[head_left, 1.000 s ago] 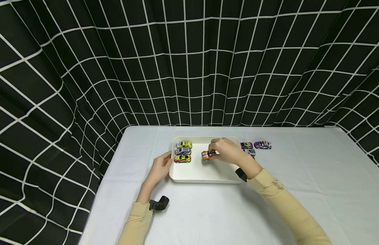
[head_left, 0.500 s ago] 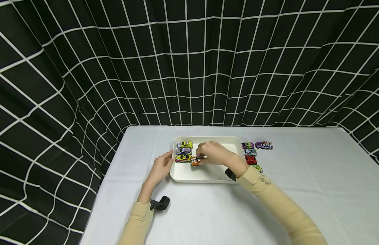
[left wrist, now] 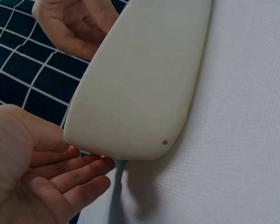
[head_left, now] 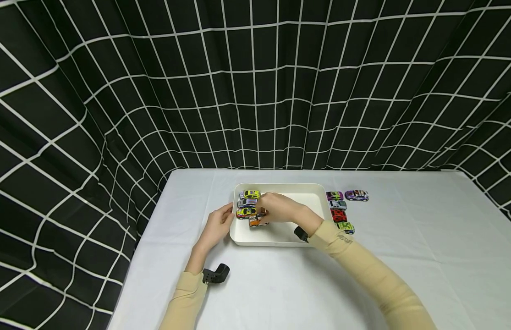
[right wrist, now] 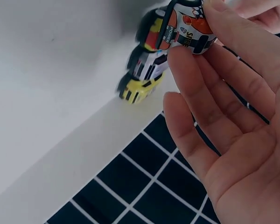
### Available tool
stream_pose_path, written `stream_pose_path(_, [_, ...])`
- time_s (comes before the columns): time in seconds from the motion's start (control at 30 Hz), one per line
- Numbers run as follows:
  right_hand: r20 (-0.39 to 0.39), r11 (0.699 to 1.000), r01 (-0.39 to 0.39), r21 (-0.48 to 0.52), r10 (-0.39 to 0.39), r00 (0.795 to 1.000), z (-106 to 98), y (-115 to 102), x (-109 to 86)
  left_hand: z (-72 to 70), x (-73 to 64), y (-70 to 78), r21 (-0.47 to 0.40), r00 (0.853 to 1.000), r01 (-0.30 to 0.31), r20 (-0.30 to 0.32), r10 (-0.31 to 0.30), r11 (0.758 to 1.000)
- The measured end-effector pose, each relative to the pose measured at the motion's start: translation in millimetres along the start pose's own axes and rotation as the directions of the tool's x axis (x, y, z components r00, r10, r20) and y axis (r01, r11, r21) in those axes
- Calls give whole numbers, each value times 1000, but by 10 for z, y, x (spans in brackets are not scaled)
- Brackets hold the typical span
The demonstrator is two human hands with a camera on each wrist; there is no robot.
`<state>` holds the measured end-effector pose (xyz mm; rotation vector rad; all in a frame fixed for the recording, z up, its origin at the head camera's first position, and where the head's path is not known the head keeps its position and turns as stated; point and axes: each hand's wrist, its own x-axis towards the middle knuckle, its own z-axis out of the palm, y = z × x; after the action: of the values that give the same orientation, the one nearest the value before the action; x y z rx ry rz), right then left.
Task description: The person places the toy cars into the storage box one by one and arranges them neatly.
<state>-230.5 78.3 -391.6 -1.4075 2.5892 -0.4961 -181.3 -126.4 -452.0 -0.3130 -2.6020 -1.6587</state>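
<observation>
My right hand (head_left: 277,208) pinches an orange and white toy car (head_left: 257,221) between thumb and fingers, low inside the white tray (head_left: 296,236). In the right wrist view this toy car (right wrist: 189,28) shows printed lettering. Just behind it, in the tray's left part, are a yellow and red car (head_left: 244,213), a silver car (head_left: 246,203) and a yellow car (head_left: 250,194), in a column. My left hand (head_left: 216,225) touches the tray's left end. In the left wrist view, the left hand's fingers (left wrist: 84,179) lie fairly straight by the tray's outer wall (left wrist: 130,93).
Right of the tray, a column of toy cars stands on the white cloth: a purple-green one (head_left: 334,196), a pale one (head_left: 337,205), a red one (head_left: 338,215) and a lime one (head_left: 345,228). A purple car (head_left: 356,195) sits farther right. A black gridded curtain (head_left: 263,91) hangs behind.
My right hand has moved left and slightly toward me with the orange car, from mid-tray to the front of the car column. The left hand has stayed at the tray's end.
</observation>
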Motion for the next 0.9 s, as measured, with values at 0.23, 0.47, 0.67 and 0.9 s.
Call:
stream_pose_path(0.23, [58, 999, -11, 49, 8, 998, 45, -47, 104, 6, 25, -68, -13, 1000, -2, 4, 2, 1000])
stream_pose_path(0.47, [79, 1000, -7, 13, 6, 997, 93, -79, 206, 0, 20, -40, -8, 1000, 0, 9, 0, 1000])
stream_pose_path(0.67, [104, 999, -34, -14, 36, 994, 131, -112, 255, 0, 25, -39, 8, 1000, -5, 8, 5, 1000])
stream_pose_path(0.9, [96, 999, -52, -13, 53, 994, 198, -114, 308, 2, 29, -57, 16, 1000, 4, 5, -4, 1000])
